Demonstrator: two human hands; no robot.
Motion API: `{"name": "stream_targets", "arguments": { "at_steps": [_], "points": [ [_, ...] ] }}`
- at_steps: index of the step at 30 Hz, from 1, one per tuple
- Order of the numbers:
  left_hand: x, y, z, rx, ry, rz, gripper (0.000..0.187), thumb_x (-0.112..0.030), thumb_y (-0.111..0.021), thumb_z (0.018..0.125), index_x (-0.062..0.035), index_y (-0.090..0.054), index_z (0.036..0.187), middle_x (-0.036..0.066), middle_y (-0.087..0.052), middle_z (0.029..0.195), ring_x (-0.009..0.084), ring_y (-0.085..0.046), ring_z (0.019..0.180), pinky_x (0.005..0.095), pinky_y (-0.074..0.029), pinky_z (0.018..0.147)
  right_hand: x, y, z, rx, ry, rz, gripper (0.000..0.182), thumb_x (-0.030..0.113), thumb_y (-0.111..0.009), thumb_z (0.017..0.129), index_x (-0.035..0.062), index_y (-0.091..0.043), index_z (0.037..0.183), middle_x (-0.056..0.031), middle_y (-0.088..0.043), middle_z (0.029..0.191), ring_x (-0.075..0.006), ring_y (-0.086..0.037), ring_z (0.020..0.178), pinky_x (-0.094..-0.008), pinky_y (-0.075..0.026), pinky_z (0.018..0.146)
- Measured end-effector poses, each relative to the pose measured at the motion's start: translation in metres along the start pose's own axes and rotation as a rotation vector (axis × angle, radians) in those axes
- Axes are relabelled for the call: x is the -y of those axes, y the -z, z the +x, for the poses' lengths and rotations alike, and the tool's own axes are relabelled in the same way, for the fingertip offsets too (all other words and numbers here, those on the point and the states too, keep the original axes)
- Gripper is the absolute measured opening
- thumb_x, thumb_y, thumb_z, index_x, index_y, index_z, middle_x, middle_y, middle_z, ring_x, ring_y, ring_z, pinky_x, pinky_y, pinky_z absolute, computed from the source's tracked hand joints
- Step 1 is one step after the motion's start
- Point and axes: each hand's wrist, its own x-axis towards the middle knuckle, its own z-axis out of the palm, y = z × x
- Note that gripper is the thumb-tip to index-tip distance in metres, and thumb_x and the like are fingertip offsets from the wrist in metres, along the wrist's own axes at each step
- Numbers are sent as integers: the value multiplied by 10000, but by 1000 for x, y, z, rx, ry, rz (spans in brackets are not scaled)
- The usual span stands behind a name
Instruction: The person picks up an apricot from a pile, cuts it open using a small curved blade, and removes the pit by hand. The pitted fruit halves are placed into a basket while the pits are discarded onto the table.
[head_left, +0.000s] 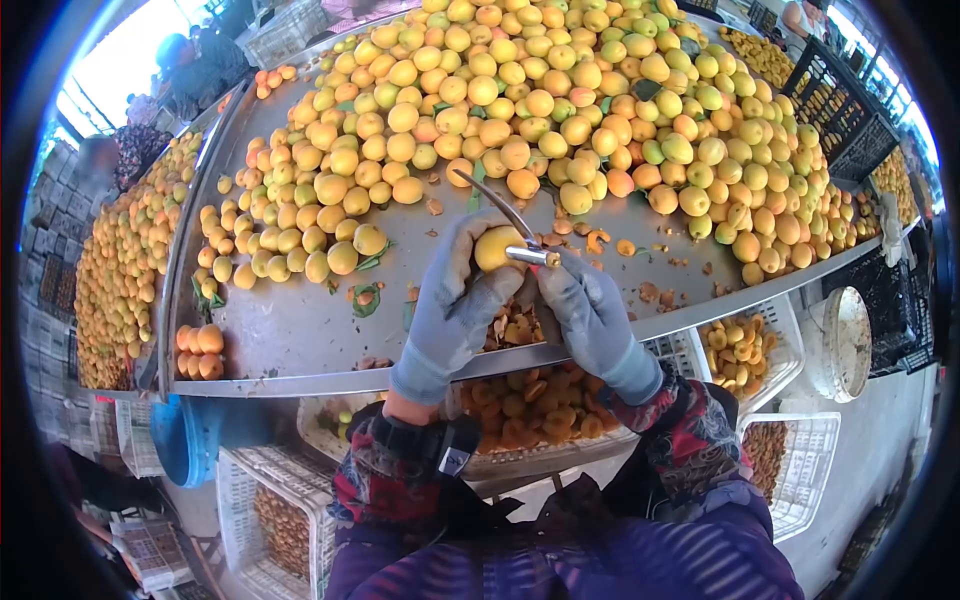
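Note:
My left hand (455, 310), in a grey-blue glove, is closed around a yellow apricot (494, 250) above the near edge of the metal table. My right hand (590, 315), gloved the same way, is closed on a knife with a thin curved blade (497, 200) pointing up and left. A short shiny metal tube (533, 256) lies across the apricot's right side, close to the right fingertips. The right palm hides the rest of the tool. Below my hands, a crate of halved apricots (540, 405) sits under the table edge.
A big heap of whole apricots (500, 100) covers the back of the metal table (420, 230). Scraps and leaves lie nearer. White crates (790, 470) stand below, with a white bucket (848, 345) at right and a blue bucket (185, 440) at left. People work in the background.

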Motion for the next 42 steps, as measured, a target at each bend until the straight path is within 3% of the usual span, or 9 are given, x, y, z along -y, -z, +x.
{"name": "stream_targets", "arguments": {
  "at_steps": [17,20,25,27,29,32,33,36,42],
  "points": [
    [13,-6,1,-82,-301,509,401,-135,-642,850,45,-492,1175,189,-582,1055,318,-598,934,346,-475,827,-38,-9,6,-164,215,-13,304,262,-481,979,-34,-546,1001,-66,-475,661,-111,-422,612,-252,-387,560],
    [16,-6,1,-75,-287,597,386,-134,-643,852,45,-499,1162,191,-587,1034,319,-605,910,344,-481,807,-20,2,4,-117,98,-191,316,305,-514,959,-9,-545,960,-105,-538,677,-177,-508,573,-287,-423,551],
    [14,-11,1,-163,-100,568,369,-150,-655,858,39,-512,1141,155,-603,1011,262,-629,875,319,-493,773,-19,12,11,-340,175,-1192,316,354,-529,934,56,-507,830,-142,-574,649,-317,-599,595,-378,-435,504],
    [10,-6,1,-148,-11,276,389,-173,-632,881,27,-518,1195,104,-609,1063,157,-606,881,263,-482,779,-22,22,14,-382,116,-914,308,341,-530,936,47,-516,846,-120,-580,652,-287,-604,591,-366,-436,505],
    [13,-3,1,-162,58,-15,418,-166,-632,879,23,-498,1227,113,-605,1091,156,-608,886,271,-489,785,-15,28,12,-275,30,-153,296,292,-516,956,0,-544,920,-30,-561,658,-158,-571,566,-299,-424,505],
    [17,3,3,-127,137,-409,517,-170,-642,873,22,-434,1305,151,-590,1159,186,-617,926,306,-509,804,-20,6,4,-168,-21,392,303,278,-505,970,-21,-558,969,24,-501,640,-73,-486,575,-249,-389,508],
    [18,3,3,-141,120,-470,523,-181,-645,873,21,-433,1307,160,-586,1169,197,-619,942,315,-512,807,-5,-3,-4,-206,215,-41,307,277,-502,973,-25,-554,991,34,-462,598,-52,-432,569,-225,-359,500],
    [18,8,4,-134,91,-516,532,-191,-649,874,21,-430,1310,169,-584,1176,218,-622,965,332,-516,816,5,2,-8,33,-116,-56,300,270,-508,971,-26,-546,997,46,-456,603,-35,-423,551,-217,-347,481],
    [13,7,4,-112,79,-519,488,-148,-653,867,22,-461,1283,123,-597,1141,183,-605,979,311,-498,856,-16,-7,-7,-33,165,-44,314,208,-429,992,-79,-514,1089,42,-464,568,-27,-385,438,-181,-278,420]
  ]
}}
